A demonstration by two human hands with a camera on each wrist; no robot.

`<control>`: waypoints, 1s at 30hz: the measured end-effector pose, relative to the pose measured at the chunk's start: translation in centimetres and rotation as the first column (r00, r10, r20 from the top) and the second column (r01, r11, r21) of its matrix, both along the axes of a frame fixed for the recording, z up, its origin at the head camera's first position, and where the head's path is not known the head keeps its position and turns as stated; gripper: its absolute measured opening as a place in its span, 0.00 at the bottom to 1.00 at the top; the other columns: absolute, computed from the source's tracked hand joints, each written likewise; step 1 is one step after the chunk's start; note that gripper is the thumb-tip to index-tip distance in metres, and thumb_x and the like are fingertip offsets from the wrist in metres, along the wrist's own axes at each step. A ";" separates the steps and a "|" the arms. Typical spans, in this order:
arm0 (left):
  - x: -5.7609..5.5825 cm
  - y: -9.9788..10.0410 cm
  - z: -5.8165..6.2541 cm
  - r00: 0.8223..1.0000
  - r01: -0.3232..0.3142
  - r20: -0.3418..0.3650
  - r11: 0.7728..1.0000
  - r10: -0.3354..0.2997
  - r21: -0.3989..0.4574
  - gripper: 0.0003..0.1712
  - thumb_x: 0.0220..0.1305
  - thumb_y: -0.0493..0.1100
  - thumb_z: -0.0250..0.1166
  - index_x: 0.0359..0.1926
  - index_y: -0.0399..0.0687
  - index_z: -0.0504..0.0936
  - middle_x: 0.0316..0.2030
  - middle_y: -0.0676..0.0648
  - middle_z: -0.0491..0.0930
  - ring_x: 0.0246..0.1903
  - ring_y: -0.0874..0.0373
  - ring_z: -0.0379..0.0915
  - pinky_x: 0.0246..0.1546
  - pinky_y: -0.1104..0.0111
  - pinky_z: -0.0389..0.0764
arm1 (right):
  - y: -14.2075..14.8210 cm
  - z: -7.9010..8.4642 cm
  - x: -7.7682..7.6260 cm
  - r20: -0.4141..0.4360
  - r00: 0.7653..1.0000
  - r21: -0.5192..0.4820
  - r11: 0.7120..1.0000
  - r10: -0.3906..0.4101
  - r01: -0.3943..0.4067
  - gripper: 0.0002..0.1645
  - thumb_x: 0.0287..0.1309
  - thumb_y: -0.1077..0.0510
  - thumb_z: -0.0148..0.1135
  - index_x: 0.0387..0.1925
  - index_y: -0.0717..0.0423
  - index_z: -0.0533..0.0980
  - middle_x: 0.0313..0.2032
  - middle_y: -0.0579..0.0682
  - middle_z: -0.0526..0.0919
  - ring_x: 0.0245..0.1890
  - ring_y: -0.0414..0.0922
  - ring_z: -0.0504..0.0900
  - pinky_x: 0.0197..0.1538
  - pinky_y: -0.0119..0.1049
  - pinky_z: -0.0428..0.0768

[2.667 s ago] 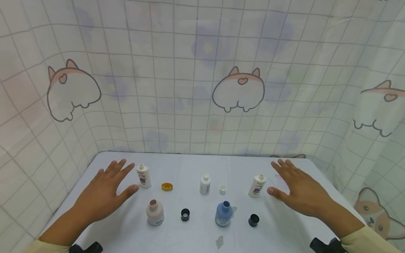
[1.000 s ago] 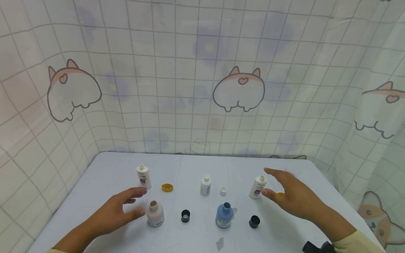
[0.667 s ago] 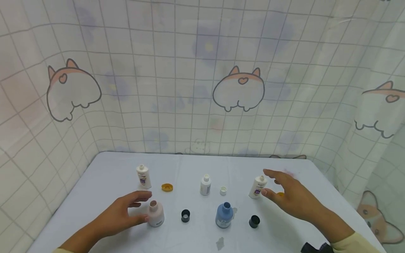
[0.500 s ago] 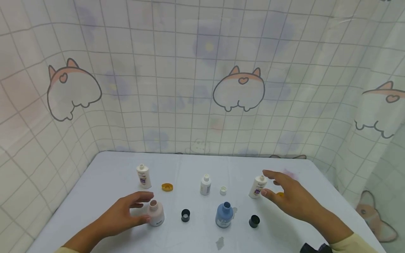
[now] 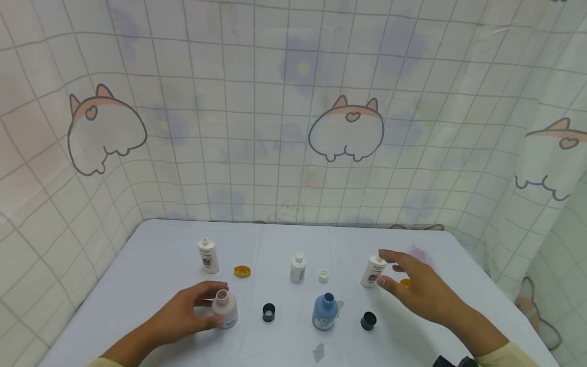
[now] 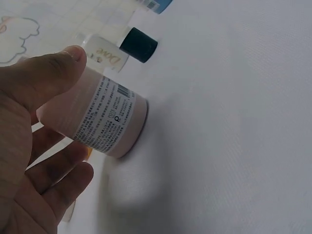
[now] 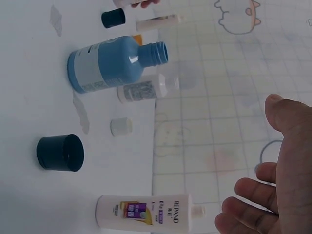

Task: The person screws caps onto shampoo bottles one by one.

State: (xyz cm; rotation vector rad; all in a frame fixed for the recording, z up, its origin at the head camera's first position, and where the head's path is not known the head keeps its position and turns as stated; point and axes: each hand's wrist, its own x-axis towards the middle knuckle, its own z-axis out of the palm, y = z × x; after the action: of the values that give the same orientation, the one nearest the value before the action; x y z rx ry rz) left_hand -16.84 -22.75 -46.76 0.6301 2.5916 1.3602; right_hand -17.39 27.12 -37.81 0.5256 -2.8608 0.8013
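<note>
My left hand point(image 5: 181, 316) is at the pink bottle point(image 5: 225, 310), thumb on its near side and fingers reaching round behind it. In the left wrist view the thumb point(image 6: 63, 68) lies against the pink bottle point(image 6: 97, 112), while some lower fingers point(image 6: 63, 180) are apart from it. The bottle stands uncapped. My right hand point(image 5: 422, 288) hovers, fingers loosely bent, beside a white bottle point(image 5: 373, 271) with a purple label. In the right wrist view that hand point(image 7: 282, 180) holds nothing and is apart from the white bottle point(image 7: 144, 213).
An uncapped blue bottle point(image 5: 324, 312) stands between two black caps, one left point(image 5: 268, 312) and one right point(image 5: 368, 320). Behind are a small clear bottle point(image 5: 297, 267), a white cap point(image 5: 323, 276), a yellow cap point(image 5: 242, 271) and another white bottle point(image 5: 208, 256). Another yellow cap point(image 5: 405, 282) is partly hidden by the right hand.
Both hands have come down from above the table's sides. My left hand has moved right and closed in around the pink bottle. My right hand has drifted slightly toward the white bottle.
</note>
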 end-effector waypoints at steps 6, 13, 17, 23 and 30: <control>0.0 0.3 -0.4 1.000 -0.015 0.015 0.999 0.016 -0.030 0.39 0.47 0.58 0.73 0.60 0.55 0.70 0.53 0.62 0.73 0.50 0.62 0.73 0.54 0.60 0.74 | -0.3 -0.2 0.1 0.010 1.000 -0.011 1.000 0.013 -0.013 0.33 0.55 0.32 0.57 0.60 0.37 0.68 0.55 0.39 0.73 0.51 0.43 0.75 0.46 0.48 0.79; 0.0 0.4 -0.7 0.998 -0.030 0.061 1.000 0.030 -0.002 0.38 0.46 0.57 0.74 0.58 0.57 0.71 0.52 0.58 0.74 0.48 0.62 0.74 0.50 0.66 0.76 | -0.4 -0.5 0.3 -0.015 0.999 0.001 1.000 0.030 -0.030 0.33 0.56 0.33 0.56 0.61 0.38 0.67 0.55 0.40 0.74 0.50 0.43 0.76 0.45 0.47 0.78; -0.2 0.3 -0.8 0.998 -0.021 0.063 1.000 0.021 0.009 0.39 0.46 0.56 0.74 0.58 0.53 0.71 0.51 0.57 0.75 0.48 0.61 0.75 0.51 0.66 0.76 | -0.6 -0.7 0.3 -0.028 0.999 -0.002 0.999 0.035 -0.036 0.34 0.56 0.34 0.57 0.62 0.40 0.68 0.55 0.39 0.74 0.49 0.42 0.76 0.45 0.47 0.78; -0.5 0.2 -0.9 0.996 -0.021 0.087 1.000 0.023 -0.020 0.37 0.45 0.57 0.74 0.56 0.55 0.71 0.51 0.54 0.75 0.49 0.59 0.75 0.50 0.66 0.77 | -1.2 -1.1 0.4 -0.008 0.999 -0.029 0.998 0.053 -0.053 0.32 0.57 0.37 0.59 0.62 0.38 0.67 0.55 0.35 0.73 0.50 0.40 0.75 0.46 0.51 0.79; -0.7 0.4 -0.9 0.992 -0.034 0.118 0.999 0.036 -0.018 0.38 0.44 0.56 0.76 0.55 0.51 0.72 0.50 0.51 0.75 0.48 0.58 0.75 0.49 0.67 0.77 | -2.0 -1.5 0.4 0.010 0.999 -0.048 0.998 0.048 -0.047 0.33 0.56 0.34 0.57 0.61 0.37 0.67 0.56 0.35 0.73 0.52 0.40 0.75 0.48 0.42 0.79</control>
State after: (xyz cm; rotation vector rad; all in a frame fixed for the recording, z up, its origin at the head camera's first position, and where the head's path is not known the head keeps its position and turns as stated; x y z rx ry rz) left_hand -17.58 -22.33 -47.68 0.4886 2.5283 1.3425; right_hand -16.99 25.16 -39.27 0.5871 -2.8415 0.8805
